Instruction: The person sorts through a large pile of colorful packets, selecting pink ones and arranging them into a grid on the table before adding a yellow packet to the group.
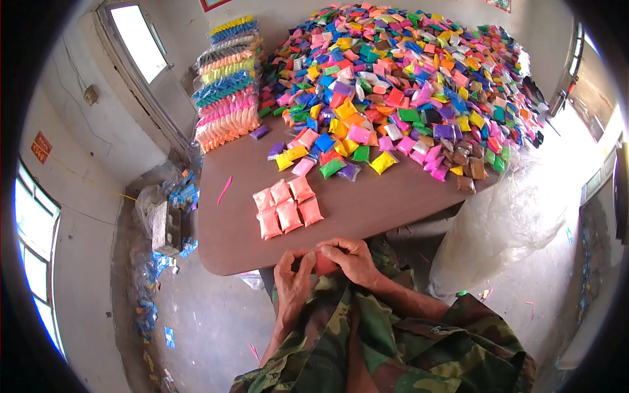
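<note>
Close to my body, at the table's front edge, I have a small reddish plastic packet (325,264) between both hands. My right hand (352,262) pinches it from the right with thumb and fingers. My left hand (293,278) has its fingers curled at the packet's left side; the fingertips are partly hidden. Just beyond my hands, salmon-pink packets (288,215) lie flat on the brown table (229,245), side by side in two rows of three.
A large heap of small multicoloured packets (393,85) covers the table's back and right. Stacked rows of bagged packets (226,98) stand at the back left. A pink strip (225,190) lies on the table. A big clear plastic bag (498,223) hangs at the right edge.
</note>
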Demonstrator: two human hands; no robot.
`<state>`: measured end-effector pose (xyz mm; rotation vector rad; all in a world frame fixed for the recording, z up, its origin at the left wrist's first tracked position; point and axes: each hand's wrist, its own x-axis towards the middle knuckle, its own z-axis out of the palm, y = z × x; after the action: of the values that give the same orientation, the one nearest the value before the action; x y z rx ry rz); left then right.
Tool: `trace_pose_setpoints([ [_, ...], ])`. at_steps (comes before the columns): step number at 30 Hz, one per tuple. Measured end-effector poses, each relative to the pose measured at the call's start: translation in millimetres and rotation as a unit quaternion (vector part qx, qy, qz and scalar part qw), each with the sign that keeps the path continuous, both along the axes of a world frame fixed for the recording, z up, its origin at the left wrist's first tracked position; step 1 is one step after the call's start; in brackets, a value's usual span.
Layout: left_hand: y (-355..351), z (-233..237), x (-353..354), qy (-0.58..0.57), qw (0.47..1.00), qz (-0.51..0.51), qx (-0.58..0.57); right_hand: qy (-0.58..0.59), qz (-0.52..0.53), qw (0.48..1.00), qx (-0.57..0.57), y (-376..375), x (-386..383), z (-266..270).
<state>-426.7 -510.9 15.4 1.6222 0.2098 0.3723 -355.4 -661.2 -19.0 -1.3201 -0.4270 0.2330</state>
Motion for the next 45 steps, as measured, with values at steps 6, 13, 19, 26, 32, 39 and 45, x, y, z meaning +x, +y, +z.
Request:
trace_pose_setpoints([
  [6,1.2,-7.2,2.9,-0.002,1.000,-0.002,0.012,0.051,-0.011,0.996,0.067,3.0,1.0,-3.2],
  [13,-0.5,-4.8,1.3,0.003,1.000,0.004,-0.018,0.174,-0.059,0.970,0.158,-7.3,9.6,4.4],
  [19,9.8,-1.3,-3.6,0.023,0.998,0.044,-0.026,0.301,-0.202,0.908,0.212,-92.2,40.5,-29.8],
  [26,-1.0,1.8,0.8,0.024,0.999,0.036,-0.029,0.393,-0.301,0.862,0.111,-142.5,56.0,-92.5],
  [32,10.5,-3.1,-1.6,0.030,0.999,0.033,-0.015,0.391,-0.241,0.858,0.230,-132.0,54.3,-38.7],
  [39,9.5,0.0,-0.1,0.010,0.999,0.004,-0.041,0.336,-0.152,0.929,0.018,-95.8,-2.7,43.5],
  [45,0.4,4.3,1.3,0.025,0.998,-0.025,-0.048,0.080,0.098,0.991,-0.044,-37.1,-3.0,20.4],
])
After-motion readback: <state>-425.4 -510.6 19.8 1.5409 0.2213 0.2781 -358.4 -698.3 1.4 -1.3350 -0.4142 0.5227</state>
